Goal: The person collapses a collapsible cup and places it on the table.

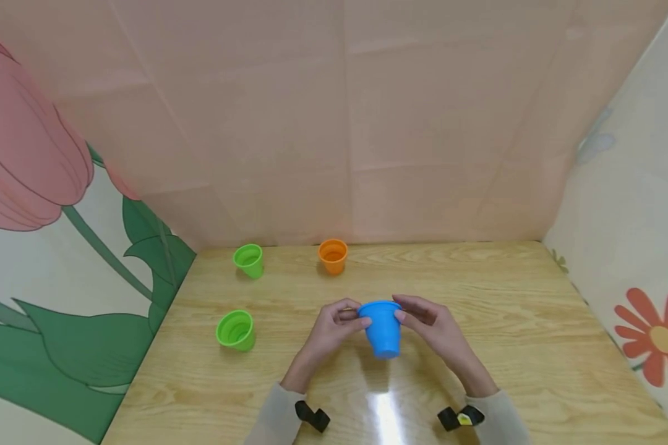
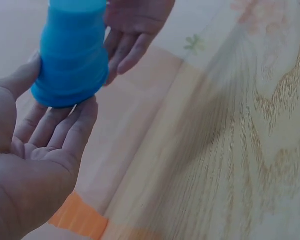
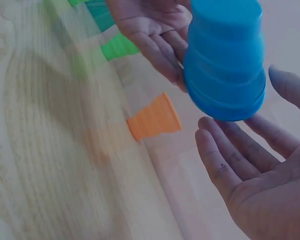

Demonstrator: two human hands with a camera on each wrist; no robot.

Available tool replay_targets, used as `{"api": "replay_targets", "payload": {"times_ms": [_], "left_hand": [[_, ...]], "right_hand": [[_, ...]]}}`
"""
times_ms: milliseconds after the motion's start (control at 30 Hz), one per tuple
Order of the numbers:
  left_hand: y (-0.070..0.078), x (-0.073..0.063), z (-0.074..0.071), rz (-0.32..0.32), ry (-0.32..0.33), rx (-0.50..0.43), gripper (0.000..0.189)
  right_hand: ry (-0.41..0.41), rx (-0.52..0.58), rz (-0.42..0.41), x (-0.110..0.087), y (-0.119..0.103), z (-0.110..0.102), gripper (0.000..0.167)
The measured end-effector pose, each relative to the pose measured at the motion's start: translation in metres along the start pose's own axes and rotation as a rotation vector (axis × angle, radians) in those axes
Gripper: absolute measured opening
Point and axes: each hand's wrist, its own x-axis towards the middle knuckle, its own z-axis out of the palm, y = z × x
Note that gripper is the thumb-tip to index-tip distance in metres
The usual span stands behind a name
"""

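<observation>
A blue ridged cup (image 1: 383,330) is held upright above the wooden table, its rim toward the top. My left hand (image 1: 338,326) pinches it at the left side of the rim, thumb in front and fingers behind. In the left wrist view, the left thumb (image 2: 27,75) presses on the wall of the blue cup (image 2: 72,55). At the opposite side is my right hand (image 1: 435,327), its thumb and fingertips right at the rim. The right wrist view shows a small gap between the right thumb (image 3: 285,87) and the blue cup (image 3: 226,60), with the fingers loosely extended.
An orange cup (image 1: 333,256) stands near the back edge of the table (image 1: 534,346). Farther left are a green cup (image 1: 249,260) at the back and another green cup (image 1: 236,330) nearer. A pink backdrop (image 1: 345,123) rises behind, with printed panels at both sides.
</observation>
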Motion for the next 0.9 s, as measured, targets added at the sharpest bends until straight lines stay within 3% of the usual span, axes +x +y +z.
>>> {"api": "replay_targets", "payload": {"times_ms": [167, 367, 633, 900], "left_hand": [[-0.006, -0.001, -0.004, -0.093, -0.038, -0.088, 0.036], [-0.009, 0.0, -0.005, -0.134, -0.056, -0.137, 0.036], [-0.011, 0.002, -0.003, -0.149, -0.026, -0.199, 0.031], [-0.009, 0.003, 0.003, -0.189, 0.058, -0.216, 0.038]], "right_hand": [[0.002, 0.024, -0.009, 0.001, -0.005, -0.001, 0.04], [0.0, 0.034, -0.006, 0.002, -0.008, 0.001, 0.037], [0.008, 0.082, 0.018, 0.003, -0.006, 0.007, 0.036], [0.047, 0.106, 0.09, 0.005, -0.001, 0.014, 0.04]]}}
